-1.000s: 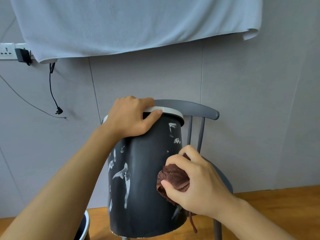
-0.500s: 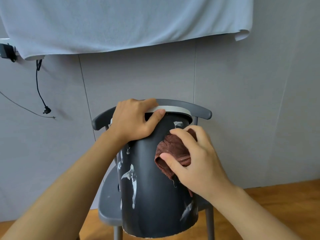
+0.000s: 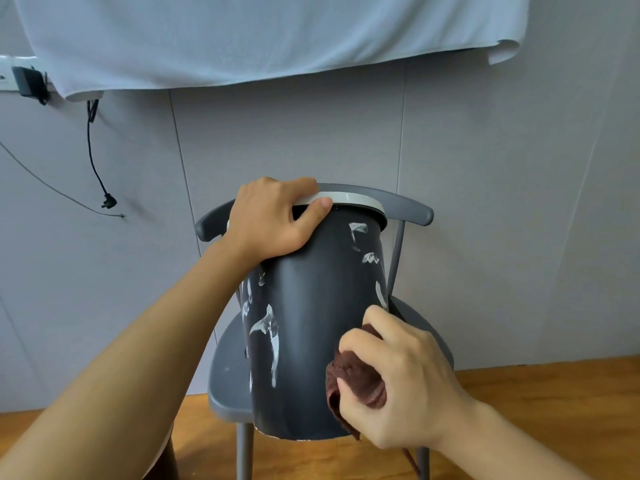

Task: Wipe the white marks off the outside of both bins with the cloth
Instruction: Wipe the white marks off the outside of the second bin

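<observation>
Now right hand [image 3: 401,382] clutches cloth [image 3: 360,379] against bin [image 3: 311,323] — left hand [image 3: 273,223] grips rim

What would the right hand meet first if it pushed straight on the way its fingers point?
Probably nothing new: the right hand already holds the cloth against the bin wall, so the bin's dark side is next, though depth is unclear.

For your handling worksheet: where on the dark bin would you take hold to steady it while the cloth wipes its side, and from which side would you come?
Probably the pale rim at the top of the dark bin, from above. The lip gives fingers an edge to hook, as the left hand shows, thumb lying along it. That leaves the marked wall free for the right hand and brown cloth.
</observation>
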